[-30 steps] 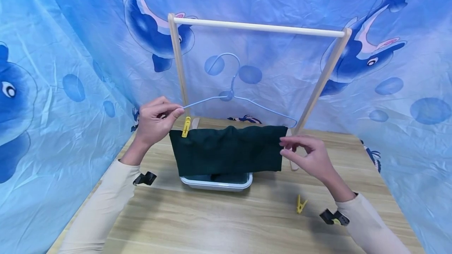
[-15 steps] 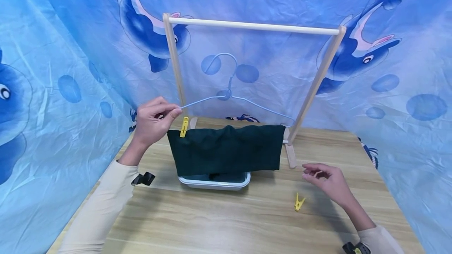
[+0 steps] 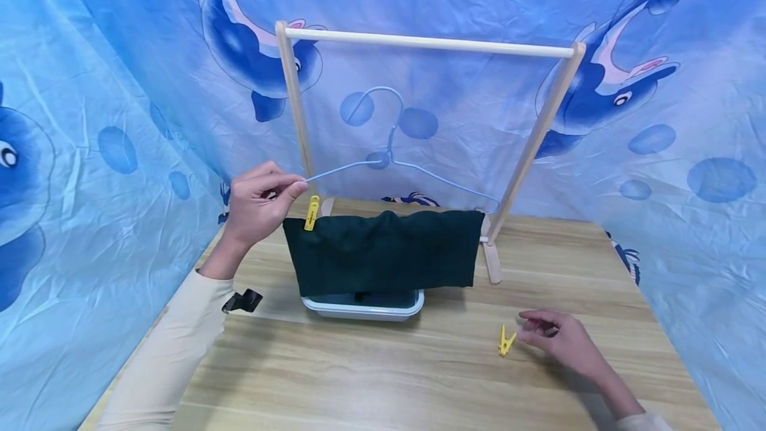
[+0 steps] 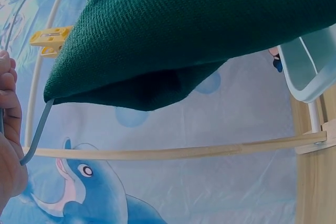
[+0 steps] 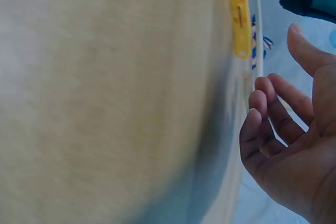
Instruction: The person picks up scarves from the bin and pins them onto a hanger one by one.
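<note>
My left hand [image 3: 260, 201] pinches the left shoulder of a light blue wire hanger [image 3: 439, 180] and holds it up. A dark green ribbed cloth [image 3: 383, 251] hangs folded over the hanger's lower bar. One yellow clothespin [image 3: 311, 213] clips the cloth's top edge near its left end; in the left wrist view this clothespin [image 4: 51, 39] sticks out behind the cloth. Low over the table at the right, my right hand [image 3: 559, 338] holds nothing, thumb and fingers apart. Its fingertips are right beside a second yellow clothespin [image 3: 505, 340] on the table, also seen in the right wrist view [image 5: 240, 24].
Behind the hanger stands a wooden rack with a white rail [image 3: 431, 42]. A white-rimmed basin [image 3: 365, 313] sits under the cloth, with something dark inside. The wood-grain table [image 3: 359, 378] is walled by blue dolphin-print curtains [image 3: 706, 118].
My right hand has left the cloth's right end and come down and right to the loose clothespin. The left hand keeps its pinch on the hanger, which stays nearly still.
</note>
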Demonstrator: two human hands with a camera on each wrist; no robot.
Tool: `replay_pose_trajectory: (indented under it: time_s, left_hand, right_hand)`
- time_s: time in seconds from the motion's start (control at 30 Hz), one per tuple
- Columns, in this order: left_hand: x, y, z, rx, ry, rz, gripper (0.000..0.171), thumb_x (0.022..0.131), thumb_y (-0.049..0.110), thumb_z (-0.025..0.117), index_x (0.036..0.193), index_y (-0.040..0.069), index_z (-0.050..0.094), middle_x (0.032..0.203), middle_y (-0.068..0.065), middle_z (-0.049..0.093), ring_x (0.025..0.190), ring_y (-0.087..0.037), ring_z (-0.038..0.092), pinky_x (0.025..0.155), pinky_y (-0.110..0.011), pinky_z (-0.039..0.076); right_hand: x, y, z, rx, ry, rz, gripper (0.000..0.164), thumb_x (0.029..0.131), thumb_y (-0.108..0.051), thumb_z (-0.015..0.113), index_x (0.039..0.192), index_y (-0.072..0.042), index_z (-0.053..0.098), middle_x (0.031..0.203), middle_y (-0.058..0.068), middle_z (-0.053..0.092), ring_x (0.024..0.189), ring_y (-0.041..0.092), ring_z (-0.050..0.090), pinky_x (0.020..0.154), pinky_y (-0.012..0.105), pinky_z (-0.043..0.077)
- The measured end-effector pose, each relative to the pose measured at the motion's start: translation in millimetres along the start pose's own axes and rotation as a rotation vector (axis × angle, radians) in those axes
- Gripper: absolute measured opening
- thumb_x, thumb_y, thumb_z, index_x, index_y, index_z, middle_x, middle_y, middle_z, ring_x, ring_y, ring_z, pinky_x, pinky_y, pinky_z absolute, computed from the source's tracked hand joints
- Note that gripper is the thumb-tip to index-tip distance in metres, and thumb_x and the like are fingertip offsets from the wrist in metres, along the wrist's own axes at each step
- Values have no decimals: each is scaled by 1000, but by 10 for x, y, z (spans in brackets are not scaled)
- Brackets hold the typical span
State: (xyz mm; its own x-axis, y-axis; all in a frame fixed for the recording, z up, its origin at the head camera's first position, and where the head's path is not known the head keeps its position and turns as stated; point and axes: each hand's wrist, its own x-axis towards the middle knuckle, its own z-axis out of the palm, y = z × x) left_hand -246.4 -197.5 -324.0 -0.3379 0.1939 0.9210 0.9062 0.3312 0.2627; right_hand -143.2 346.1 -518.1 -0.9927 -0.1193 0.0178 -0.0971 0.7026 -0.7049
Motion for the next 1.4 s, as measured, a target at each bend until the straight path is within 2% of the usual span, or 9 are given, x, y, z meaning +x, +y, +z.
replay_pose_trajectory:
  time_s: [0.17, 0.33, 0.43, 0.6, 0.73, 1.03, 1.2, 1.4]
  left_hand:
    - [18, 8, -3, 10, -4, 10, 19, 91, 14, 79, 87, -5, 79, 67, -7, 57, 62, -6, 43, 57, -19, 30]
    - [38, 44, 8, -4, 18, -1, 13, 88, 8, 80, 86, -4, 79, 67, -7, 58, 61, -8, 43, 57, -20, 30]
    - [49, 58, 18, -11, 32, -7, 15, 88, 11, 81, 85, -4, 79, 66, -8, 58, 61, -10, 43, 57, -20, 30]
    - [64, 52, 43, -17, 44, -7, 34, 93, 30, 78, 84, -4, 79, 65, -8, 57, 60, -11, 42, 57, -21, 28]
    - [64, 43, 60, -21, 48, 1, 40, 93, 35, 77, 84, -4, 79, 65, -8, 57, 60, -11, 41, 57, -21, 27]
    - [52, 30, 55, -16, 36, 31, 38, 95, 32, 75, 85, -5, 79, 66, -9, 59, 61, -7, 42, 58, -20, 29]
    - [47, 20, 46, -12, 33, 29, 37, 95, 31, 75, 85, -5, 79, 67, -8, 59, 61, -6, 43, 57, -19, 30]
    - [41, 15, 51, -8, 24, 26, 36, 95, 29, 76, 85, -5, 79, 66, -7, 58, 61, -6, 43, 57, -20, 30]
  right_hand:
    - [-13, 21, 97, -18, -21, 18, 47, 82, -38, 86, 116, -7, 75, 91, -4, 72, 77, 4, 63, 67, 23, 52]
    - [-12, -9, 129, -28, 0, 12, 44, 81, -37, 87, 113, -8, 76, 87, -5, 70, 74, 4, 60, 64, 23, 50]
    - [-6, -22, 137, -38, -14, 17, 44, 82, -38, 86, 112, -8, 76, 86, -6, 68, 74, 4, 59, 65, 23, 49]
    - [16, -24, 147, -62, -40, 44, 45, 82, -39, 85, 113, -8, 76, 84, -6, 67, 75, 5, 58, 66, 23, 48]
    - [34, -22, 147, -71, -55, 34, 42, 85, -38, 83, 114, -8, 76, 84, -6, 65, 74, 6, 57, 66, 23, 47]
    - [35, -1, 100, -22, -115, -68, 36, 84, -28, 85, 112, -8, 76, 85, -5, 66, 75, 5, 58, 66, 23, 49]
    - [30, 29, 93, -49, -114, -153, 22, 86, -20, 83, 105, -11, 78, 84, -8, 66, 73, 2, 58, 64, 23, 49]
    - [34, 44, 99, -50, -102, -102, 11, 84, -19, 84, 93, -18, 77, 82, -8, 66, 71, 3, 57, 62, 23, 48]
